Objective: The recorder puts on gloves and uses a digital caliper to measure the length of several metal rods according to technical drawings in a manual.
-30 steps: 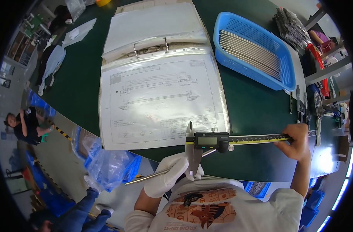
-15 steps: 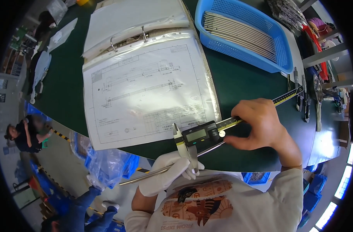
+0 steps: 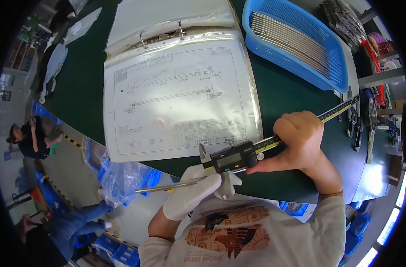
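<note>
My left hand (image 3: 191,191), in a white glove, is closed around a thin metal rod (image 3: 156,188). The rod's left part sticks out past the glove, and its other end runs behind the caliper's jaws. My right hand (image 3: 299,142) is bare and wrapped round the beam of a digital caliper (image 3: 234,159), with the thumb pressed along the slider's lower edge. The caliper's lower jaws reach down beside the gloved fingertips. Whether they touch the rod I cannot tell.
An open ring binder (image 3: 180,98) with a technical drawing lies on the green table (image 3: 283,91). Beyond it a blue basket (image 3: 338,82) holds several metal rods. Hand tools (image 3: 355,124) lie at the right. Other people are at the far left and lower left.
The rod has turned closer to level, its left end rising. My right thumb has slid left along the caliper's slider. The whole view has shifted, with binder and basket further right.
</note>
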Action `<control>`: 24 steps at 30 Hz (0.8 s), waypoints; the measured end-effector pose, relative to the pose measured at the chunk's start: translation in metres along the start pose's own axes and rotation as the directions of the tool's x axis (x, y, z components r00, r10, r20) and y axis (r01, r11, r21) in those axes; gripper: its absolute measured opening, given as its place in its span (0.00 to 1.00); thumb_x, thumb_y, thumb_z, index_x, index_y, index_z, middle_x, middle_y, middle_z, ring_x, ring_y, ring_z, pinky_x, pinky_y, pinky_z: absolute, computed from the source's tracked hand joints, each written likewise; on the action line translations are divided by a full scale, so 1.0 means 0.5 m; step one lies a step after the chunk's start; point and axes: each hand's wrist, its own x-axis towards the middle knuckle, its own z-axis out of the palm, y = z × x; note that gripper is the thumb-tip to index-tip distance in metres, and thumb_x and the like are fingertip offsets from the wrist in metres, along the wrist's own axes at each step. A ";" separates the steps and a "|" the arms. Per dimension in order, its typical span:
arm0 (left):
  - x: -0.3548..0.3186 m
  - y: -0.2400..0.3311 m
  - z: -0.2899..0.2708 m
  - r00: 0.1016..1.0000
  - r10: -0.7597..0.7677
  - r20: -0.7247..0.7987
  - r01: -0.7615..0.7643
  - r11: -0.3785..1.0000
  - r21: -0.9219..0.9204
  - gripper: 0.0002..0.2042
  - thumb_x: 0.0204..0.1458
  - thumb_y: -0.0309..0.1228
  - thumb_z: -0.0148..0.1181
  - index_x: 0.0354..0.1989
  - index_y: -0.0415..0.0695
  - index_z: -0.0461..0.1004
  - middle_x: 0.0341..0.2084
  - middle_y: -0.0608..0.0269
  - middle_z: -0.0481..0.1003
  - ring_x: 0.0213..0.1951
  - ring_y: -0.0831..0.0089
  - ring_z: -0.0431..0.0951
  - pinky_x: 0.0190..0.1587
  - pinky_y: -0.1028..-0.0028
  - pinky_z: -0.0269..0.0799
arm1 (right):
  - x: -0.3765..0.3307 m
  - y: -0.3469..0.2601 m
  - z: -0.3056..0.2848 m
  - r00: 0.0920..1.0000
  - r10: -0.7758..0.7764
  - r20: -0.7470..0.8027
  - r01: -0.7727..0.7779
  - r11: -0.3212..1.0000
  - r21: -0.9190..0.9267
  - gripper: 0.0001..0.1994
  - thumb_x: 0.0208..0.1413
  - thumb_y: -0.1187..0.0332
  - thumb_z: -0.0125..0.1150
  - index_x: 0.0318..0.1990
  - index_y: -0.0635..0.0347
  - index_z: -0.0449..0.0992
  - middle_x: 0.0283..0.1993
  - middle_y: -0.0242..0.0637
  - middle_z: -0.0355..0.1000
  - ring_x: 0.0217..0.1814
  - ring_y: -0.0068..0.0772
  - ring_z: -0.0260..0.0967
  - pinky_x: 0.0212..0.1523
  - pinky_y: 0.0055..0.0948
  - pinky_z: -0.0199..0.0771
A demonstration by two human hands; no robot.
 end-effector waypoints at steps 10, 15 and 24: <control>0.002 0.017 0.029 0.967 -0.132 -0.218 0.127 0.991 -0.037 0.15 0.54 0.37 0.54 0.36 0.34 0.75 0.23 0.60 0.75 0.23 0.79 0.73 0.24 0.81 0.70 | -0.003 -0.015 -0.004 1.000 0.004 0.025 -0.004 1.000 -0.008 0.36 0.20 0.34 0.69 0.11 0.55 0.54 0.11 0.32 0.50 0.10 0.35 0.49 0.13 0.30 0.47; 0.001 0.008 0.027 0.963 -0.097 -0.253 0.089 0.995 -0.042 0.14 0.53 0.35 0.55 0.35 0.34 0.75 0.23 0.60 0.75 0.24 0.80 0.73 0.24 0.81 0.70 | -0.007 -0.015 0.004 0.999 0.020 0.035 -0.021 0.999 0.032 0.36 0.19 0.34 0.68 0.11 0.55 0.54 0.11 0.32 0.50 0.10 0.35 0.49 0.13 0.31 0.46; 0.002 0.026 0.019 0.991 -0.067 -0.117 0.080 0.990 0.114 0.13 0.53 0.34 0.55 0.37 0.35 0.74 0.25 0.62 0.74 0.27 0.82 0.72 0.27 0.82 0.69 | 0.000 -0.016 0.009 1.000 -0.014 -0.004 0.014 1.000 0.005 0.35 0.21 0.37 0.69 0.11 0.55 0.52 0.11 0.32 0.49 0.10 0.34 0.48 0.13 0.29 0.45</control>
